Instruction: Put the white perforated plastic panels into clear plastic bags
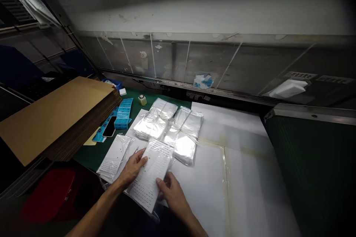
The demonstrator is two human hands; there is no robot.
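Between my two hands is a white slotted panel (151, 174) with rows of short slits and a few small holes, tilted over the table's front edge. Clear plastic film shows around its lower end. My left hand (132, 166) grips its left edge, thumb on top. Along the right edge my right hand (174, 192) pinches it, with the fingers partly hidden underneath. Just left lie similar white slotted panels (115, 155) in clear plastic. Behind the held panel are two tied bundles of clear plastic bags, one on the left (157, 118) and one on the right (185, 133).
Stacked cardboard sheets (61, 111) stand at left, above a red container (50, 192). Near them lie blue label sheets (124, 113) and a phone (109, 126). A small jar (142, 99) stands farther back. Taped white sheeting (205, 192) covers the table, beside a green conveyor belt (317, 170).
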